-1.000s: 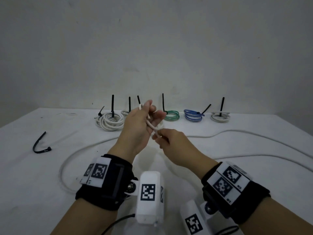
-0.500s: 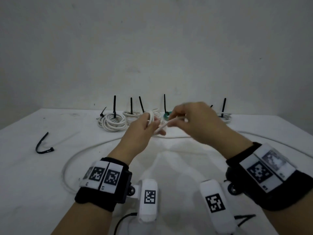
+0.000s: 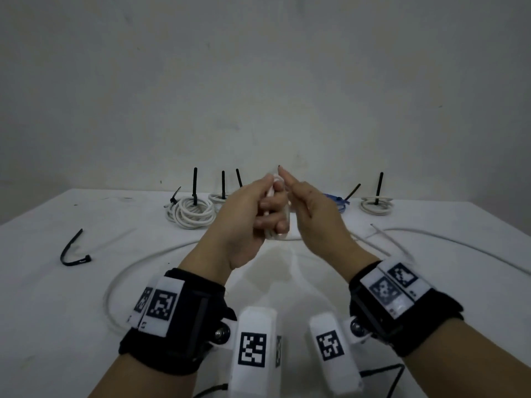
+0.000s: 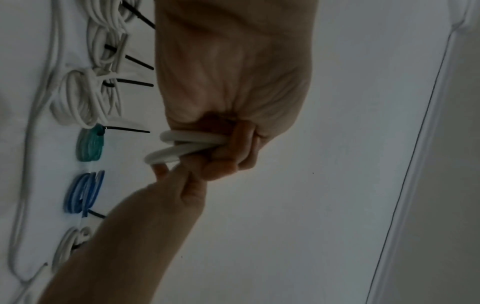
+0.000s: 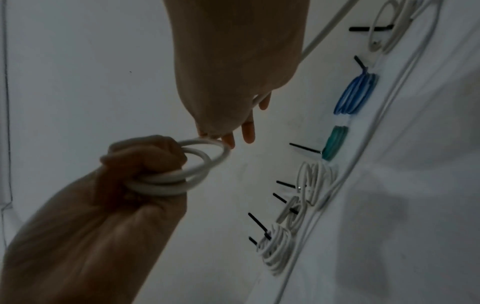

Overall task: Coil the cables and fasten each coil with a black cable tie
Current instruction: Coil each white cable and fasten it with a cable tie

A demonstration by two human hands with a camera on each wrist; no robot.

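My left hand point(image 3: 271, 219) is raised over the table and grips a small coil of the white cable point(image 3: 276, 235); its curled fingers pass through the loops point(image 4: 182, 147). My right hand point(image 3: 287, 183) is just right of the coil's top and pinches the cable's running length point(image 5: 259, 99) where it meets the coil point(image 5: 205, 158). The rest of this cable point(image 3: 448, 238) trails loose across the table. A loose black cable tie point(image 3: 71, 254) lies bent at the left.
Several tied coils with upright black tie tails line the table's back edge: white ones point(image 3: 191, 214), a green one point(image 4: 89, 144), a blue one point(image 5: 355, 94), and a flat white one point(image 3: 376, 206). Behind them is a plain wall.
My right hand swept from below the coil up and round its far side and now sits at its top, carrying the cable round. The left hand kept its grip and rose slightly.
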